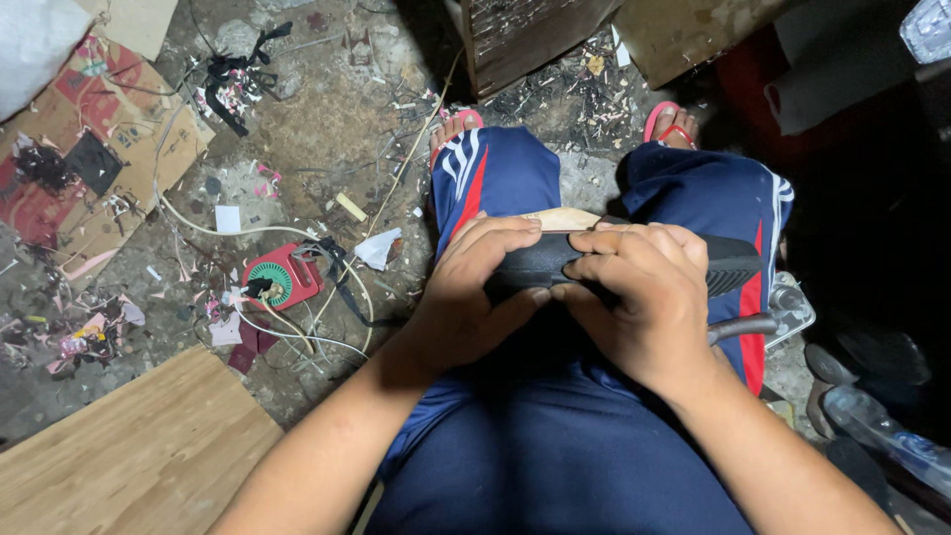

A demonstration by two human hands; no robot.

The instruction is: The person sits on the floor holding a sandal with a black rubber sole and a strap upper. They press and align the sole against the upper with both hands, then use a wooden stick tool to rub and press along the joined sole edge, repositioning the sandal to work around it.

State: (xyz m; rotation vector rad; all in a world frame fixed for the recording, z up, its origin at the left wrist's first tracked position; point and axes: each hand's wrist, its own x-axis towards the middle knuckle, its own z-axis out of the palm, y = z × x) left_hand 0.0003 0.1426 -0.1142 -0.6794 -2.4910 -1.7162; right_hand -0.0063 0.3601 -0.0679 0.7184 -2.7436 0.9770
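I sit with my knees apart in blue trousers with red and white stripes. Both hands grip a black shoe sole [728, 263] held across my lap. My left hand [474, 287] clasps its left end, thumb pressed underneath. My right hand [639, 297] wraps over the middle, fingers curled on the top edge. A pale tan piece [567, 219] shows just behind the sole, above my fingers. The sole's ribbed right end sticks out past my right hand.
The dirty floor is strewn with scraps. A small red round device [280, 277] with white cables lies to the left. Flattened cardboard [89, 149] lies far left, a wooden board [139, 456] bottom left, wooden panels [525, 35] ahead. Plastic bottles [882, 426] lie at the right.
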